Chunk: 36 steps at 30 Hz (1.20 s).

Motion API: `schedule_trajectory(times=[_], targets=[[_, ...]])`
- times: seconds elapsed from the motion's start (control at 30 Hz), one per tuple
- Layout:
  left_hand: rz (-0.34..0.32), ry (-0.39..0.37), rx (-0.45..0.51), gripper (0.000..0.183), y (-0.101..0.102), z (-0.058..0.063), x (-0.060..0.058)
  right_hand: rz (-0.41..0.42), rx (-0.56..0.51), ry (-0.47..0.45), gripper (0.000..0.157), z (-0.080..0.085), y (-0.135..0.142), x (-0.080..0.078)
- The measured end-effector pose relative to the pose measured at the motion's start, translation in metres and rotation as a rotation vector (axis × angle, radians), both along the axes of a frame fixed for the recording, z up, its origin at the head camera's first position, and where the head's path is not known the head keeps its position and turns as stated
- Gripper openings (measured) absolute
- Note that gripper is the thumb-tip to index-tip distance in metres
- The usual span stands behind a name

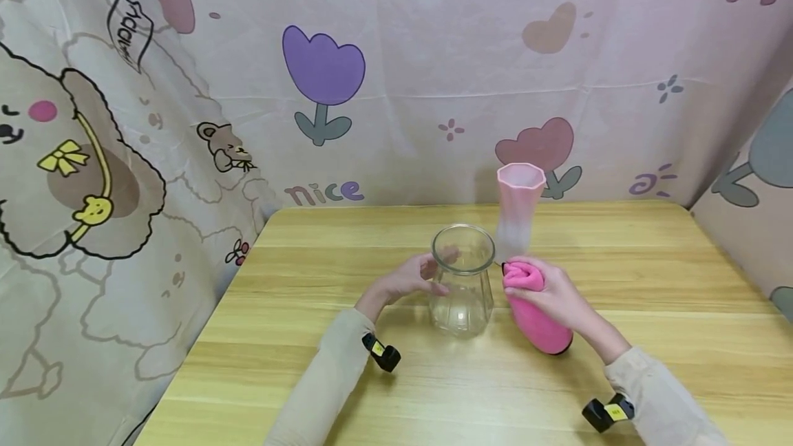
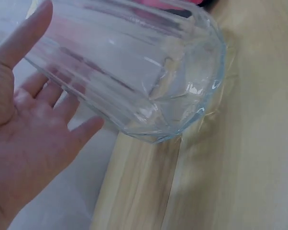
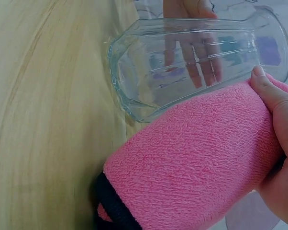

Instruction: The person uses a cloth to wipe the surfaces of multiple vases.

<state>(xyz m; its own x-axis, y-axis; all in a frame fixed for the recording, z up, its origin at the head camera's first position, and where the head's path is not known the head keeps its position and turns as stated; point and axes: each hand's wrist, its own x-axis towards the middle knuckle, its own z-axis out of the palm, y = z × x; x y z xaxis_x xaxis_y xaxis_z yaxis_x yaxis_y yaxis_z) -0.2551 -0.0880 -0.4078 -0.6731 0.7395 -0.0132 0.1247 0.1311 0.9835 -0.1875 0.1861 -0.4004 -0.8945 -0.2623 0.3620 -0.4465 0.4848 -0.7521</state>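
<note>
A clear faceted glass vase (image 1: 461, 301) with a rounded rim stands upright on the wooden table. My left hand (image 1: 415, 277) is at its left side, thumb on the near side and fingers behind the glass. In the left wrist view that hand (image 2: 38, 124) is spread, its fingers loosely bent beside the vase (image 2: 134, 72). Just right of the vase, my right hand (image 1: 557, 291) grips the top of a rolled pink towel (image 1: 535, 322) with black edging. The right wrist view shows the fuzzy towel (image 3: 192, 153) hanging down close to the vase (image 3: 182, 62), partly overlapping it.
A tall pink-and-white ribbed vase (image 1: 519, 205) stands behind the glass one, near the back of the wooden table (image 1: 334, 260). A printed cloth backdrop (image 1: 421, 54) hangs along the table's rear edge and the sides.
</note>
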Motion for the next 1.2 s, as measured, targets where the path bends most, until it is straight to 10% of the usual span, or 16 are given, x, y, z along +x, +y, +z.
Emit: schedule_trajectory(times=[0.43,0.73,1.03,1.2], targets=[[0.401,0.245,-0.094,0.086,-0.007,-0.009,0.04,-0.003,-0.018,-0.001,0.044,-0.005,-0.007,0.006],[0.473,0.353,-0.151,0.078,0.008,-0.017,0.051,-0.031,-0.022,0.014,0.045,-0.006,-0.007,0.005],[0.436,0.329,-0.085,0.073,0.012,0.016,0.068,-0.101,-0.037,0.098,0.048,0.017,-0.006,-0.001],[0.429,0.332,-0.078,0.073,0.013,0.011,0.065,-0.097,-0.05,0.144,0.049,0.031,-0.012,-0.003]])
